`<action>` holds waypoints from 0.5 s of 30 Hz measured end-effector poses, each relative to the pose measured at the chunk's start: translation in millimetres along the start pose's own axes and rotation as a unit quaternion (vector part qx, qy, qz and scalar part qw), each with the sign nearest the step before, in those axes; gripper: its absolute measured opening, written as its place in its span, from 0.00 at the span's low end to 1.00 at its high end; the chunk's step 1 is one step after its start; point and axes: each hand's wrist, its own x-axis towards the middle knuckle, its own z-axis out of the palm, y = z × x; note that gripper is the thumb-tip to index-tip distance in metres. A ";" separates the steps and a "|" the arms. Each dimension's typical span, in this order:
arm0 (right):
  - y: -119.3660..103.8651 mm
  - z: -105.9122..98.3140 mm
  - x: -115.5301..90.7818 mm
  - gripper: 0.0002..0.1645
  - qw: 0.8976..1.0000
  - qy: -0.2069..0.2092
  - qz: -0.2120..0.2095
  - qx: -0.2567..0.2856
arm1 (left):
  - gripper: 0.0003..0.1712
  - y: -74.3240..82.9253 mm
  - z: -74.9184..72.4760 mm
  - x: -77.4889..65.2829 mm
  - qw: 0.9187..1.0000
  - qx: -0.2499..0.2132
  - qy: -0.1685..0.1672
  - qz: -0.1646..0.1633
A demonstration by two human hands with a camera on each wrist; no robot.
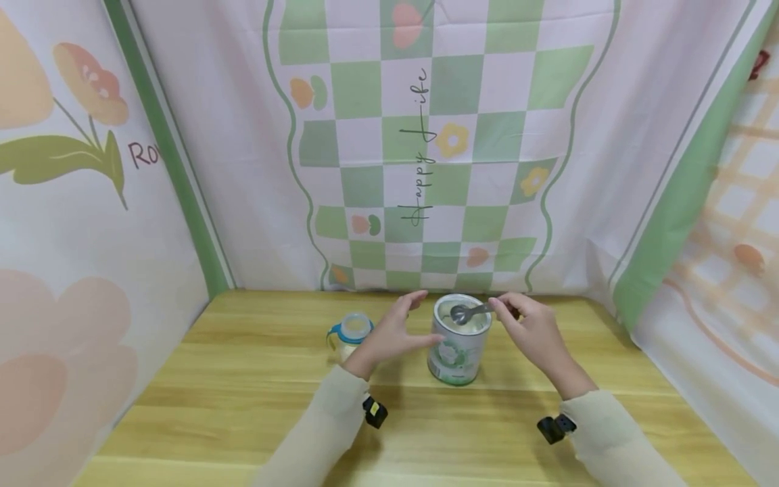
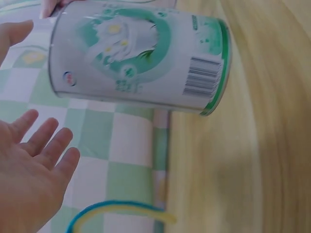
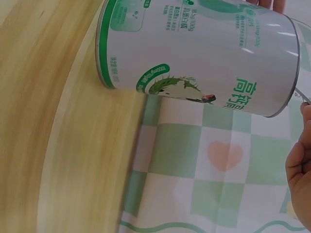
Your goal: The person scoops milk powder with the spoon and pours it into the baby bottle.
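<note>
A white and green milk powder can (image 1: pixel 459 358) stands upright on the table with its top uncovered. My right hand (image 1: pixel 534 329) pinches the handle of a grey scoop (image 1: pixel 461 314), whose round bowl is over the can's mouth. On the can's left side is my left hand (image 1: pixel 394 333), thumb and fingers spread apart, the thumb close by the can's wall. The left wrist view shows this left hand (image 2: pixel 29 179) with straight fingers and nothing in its palm. In the right wrist view, only part of the right hand (image 3: pixel 300 165) shows, beside the can's rim.
Left of the left hand stands a small bottle (image 1: pixel 356 327) with a clear top and a blue collar and handle, partly hidden by that hand. Both stand on a wooden table (image 1: pixel 243 399). A checkered cloth (image 1: pixel 408 182) hangs along the table's back edge.
</note>
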 end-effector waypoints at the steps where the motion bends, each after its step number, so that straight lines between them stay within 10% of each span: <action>1: 0.6 0.6 0.6 0.05 1.000 -0.003 -0.008 -0.006 | 0.56 -0.9 3.0 1.1 1.000 -0.006 -0.001 -0.006; 15: 1.3 8.4 7.6 0.09 0.990 -0.044 -0.119 -0.058 | 0.59 -7.6 27.2 7.9 0.996 -0.064 -0.010 -0.056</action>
